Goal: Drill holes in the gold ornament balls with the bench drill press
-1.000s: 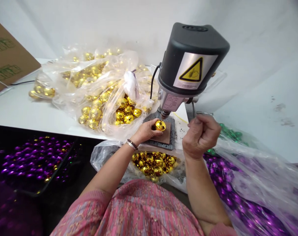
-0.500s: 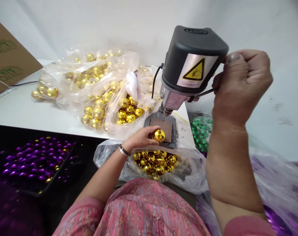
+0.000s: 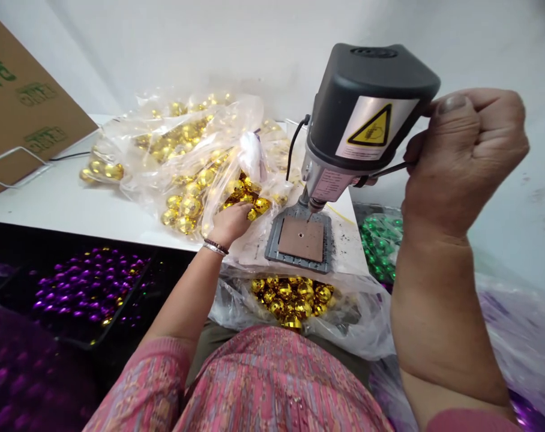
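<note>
My right hand is wrapped round the thin metal feed lever of a small bench drill press. Below its bit, a brown square board with a small hole lies on the grey base, with no ball on it. My left hand reaches into the mouth of a clear plastic bag, touching shiny faceted gold balls. Its fingertips are hidden among them. A second plastic bag, at my lap, holds more gold balls.
A cardboard box stands at the left end of the white table. Purple balls fill a dark tray at the lower left. Bagged green balls lie right of the table. Dark shavings surround the drill base.
My left hand has moved from the board's front edge, where it held a gold ball, left to the bag on the table. That ball is out of it. My right hand still grips the lever.
</note>
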Motion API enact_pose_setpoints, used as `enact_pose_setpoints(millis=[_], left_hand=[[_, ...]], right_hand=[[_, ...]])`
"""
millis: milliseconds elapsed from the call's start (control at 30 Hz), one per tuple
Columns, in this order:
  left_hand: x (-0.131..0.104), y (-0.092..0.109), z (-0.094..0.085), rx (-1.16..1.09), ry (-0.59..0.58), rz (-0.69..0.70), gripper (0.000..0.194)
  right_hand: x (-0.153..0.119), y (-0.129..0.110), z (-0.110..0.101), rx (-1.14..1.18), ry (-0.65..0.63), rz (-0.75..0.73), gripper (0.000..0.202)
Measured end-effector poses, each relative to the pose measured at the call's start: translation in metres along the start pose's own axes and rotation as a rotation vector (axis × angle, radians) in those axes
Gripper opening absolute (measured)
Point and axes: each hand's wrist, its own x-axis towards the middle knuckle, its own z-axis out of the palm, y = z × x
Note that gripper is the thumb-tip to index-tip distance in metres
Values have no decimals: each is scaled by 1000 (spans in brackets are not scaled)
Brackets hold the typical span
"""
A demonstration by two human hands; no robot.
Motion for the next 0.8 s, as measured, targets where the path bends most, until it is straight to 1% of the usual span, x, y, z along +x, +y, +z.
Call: enact_pose_setpoints(millis=[67, 133, 167, 200, 267, 300, 333, 367, 400, 467, 500, 567, 667, 733, 800], left_hand=[[2, 1, 2, 78, -68, 46, 55], [3, 1, 3, 136, -100, 42, 54], [3, 2, 2, 138, -92, 39, 53], [3, 1, 1, 113, -59, 36, 52], [-2, 1, -5, -37, 66, 36, 56], [-5, 1, -8, -167, 127, 45, 59], [-10, 2, -12, -333, 164, 67, 61], [-16, 3, -15, -523, 162, 105, 62], [-22, 6, -16, -720, 114, 152, 62], [-33, 15, -16, -1070, -50, 230, 62], [-37, 20, -13, -1196, -131, 251, 61], [-41, 32, -2, -1362, -253, 258, 53], [-36, 47, 18, -1531, -380, 169, 42], [-30, 54, 28, -1604, -429, 59, 44], [-24, 59, 32, -1621, -444, -31, 48]], right_hand=[[0, 0, 0, 7, 5, -13, 36], [1, 0, 1, 19, 11, -21, 35], [0, 0, 1, 24, 10, -21, 34], [0, 0, 1, 30, 8, -20, 33], [-1, -1, 0, 33, 0, -20, 32], [-1, -2, 0, 30, -1, -21, 31], [-1, -2, 0, 28, -1, -20, 30], [0, -2, 0, 27, -1, -16, 28], [2, -1, 1, 26, 1, -7, 25], [10, 0, 4, 25, 0, 23, 19], [15, 1, 6, 20, -4, 42, 18], [27, 1, 11, 4, -15, 79, 21], [45, 0, 19, -23, -53, 173, 27], [52, 0, 22, -51, -70, 227, 29], [55, 3, 23, -69, -78, 235, 29]])
